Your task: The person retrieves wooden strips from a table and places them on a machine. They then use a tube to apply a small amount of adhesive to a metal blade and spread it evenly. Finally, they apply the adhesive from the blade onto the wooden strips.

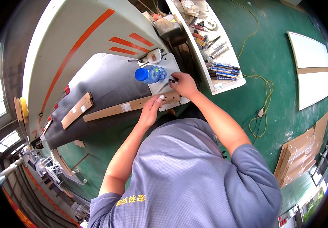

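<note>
Both hands work over the near end of a long wooden strip (128,107) that lies on the grey machine table (107,81). The left hand (150,111) pinches a small white piece (161,97) between its fingertips, right above the strip's end. The right hand (184,84) is closed around a small dark tool (172,79), just beside a blue-capped bottle (150,74) lying on its side on the pale plate (167,64). The hands are close but not touching.

Judgement: the white piece is best seated with the strip kept flat and still, the left fingertips holding it square to the strip's face while the right hand brings the tool in.

The strip's long axis runs from lower left to upper right in the picture, its worked end pointing toward the plate. A second, shorter strip (76,110) lies well to the left.
</note>
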The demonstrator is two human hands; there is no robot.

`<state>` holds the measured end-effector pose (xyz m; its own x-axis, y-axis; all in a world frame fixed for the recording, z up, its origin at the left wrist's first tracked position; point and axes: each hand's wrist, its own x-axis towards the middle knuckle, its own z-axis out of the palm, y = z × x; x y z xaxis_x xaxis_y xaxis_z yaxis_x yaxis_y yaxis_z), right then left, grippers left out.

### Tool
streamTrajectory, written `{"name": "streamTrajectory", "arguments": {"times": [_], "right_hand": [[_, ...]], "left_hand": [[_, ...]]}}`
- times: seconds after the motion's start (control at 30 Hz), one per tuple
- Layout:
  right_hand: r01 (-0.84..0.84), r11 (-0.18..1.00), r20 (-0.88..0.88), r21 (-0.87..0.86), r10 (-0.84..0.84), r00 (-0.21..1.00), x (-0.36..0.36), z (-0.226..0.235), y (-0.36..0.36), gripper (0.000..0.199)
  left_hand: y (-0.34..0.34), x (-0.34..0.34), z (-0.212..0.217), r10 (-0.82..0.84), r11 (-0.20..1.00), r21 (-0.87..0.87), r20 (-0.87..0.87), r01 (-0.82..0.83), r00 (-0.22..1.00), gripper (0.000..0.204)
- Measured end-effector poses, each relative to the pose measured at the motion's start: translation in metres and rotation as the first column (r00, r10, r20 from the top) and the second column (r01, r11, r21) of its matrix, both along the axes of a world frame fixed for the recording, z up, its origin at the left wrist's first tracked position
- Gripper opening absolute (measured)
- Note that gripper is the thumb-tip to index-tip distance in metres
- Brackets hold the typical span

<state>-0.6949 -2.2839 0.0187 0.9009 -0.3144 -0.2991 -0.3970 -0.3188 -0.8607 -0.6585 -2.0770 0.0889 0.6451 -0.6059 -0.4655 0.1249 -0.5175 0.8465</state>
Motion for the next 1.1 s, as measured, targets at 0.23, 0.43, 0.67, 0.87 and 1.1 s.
{"name": "streamTrajectory", "arguments": {"times": [0.23, 0.43, 0.67, 0.87, 1.1], "right_hand": [[0.010, 0.494, 0.004, 0.870, -0.027, 1.000, -0.039, 0.054, -0.010, 0.018], [-0.006, 0.519, 0.097, 0.855, -0.149, 0.984, -0.047, 0.048, -0.003, 0.017], [-0.189, 0.530, 0.263, 0.827, -0.068, 0.962, -0.053, 0.048, -0.014, 0.017], [-0.278, 0.529, 0.328, 0.802, -0.002, 0.945, -0.056, 0.076, -0.023, 0.013], [-0.423, 0.902, 0.482, 0.082, 0.336, 0.809, -0.060, 0.099, -0.033, 0.018]], "left_hand": [[-0.017, 0.007, 0.029, -0.097, 0.991, -0.093, -0.027, 0.094, 0.995, 0.037], [-0.027, 0.009, 0.035, -0.151, 0.985, -0.100, -0.088, 0.142, 0.985, 0.038], [-0.032, 0.017, 0.043, -0.116, 0.992, -0.101, -0.518, 0.074, 0.848, 0.044], [-0.031, 0.029, 0.059, -0.094, 0.993, -0.119, -0.805, -0.005, 0.586, 0.045], [-0.032, 0.034, 0.074, -0.132, 0.986, -0.034, -0.762, 0.165, 0.634, 0.042]]}}
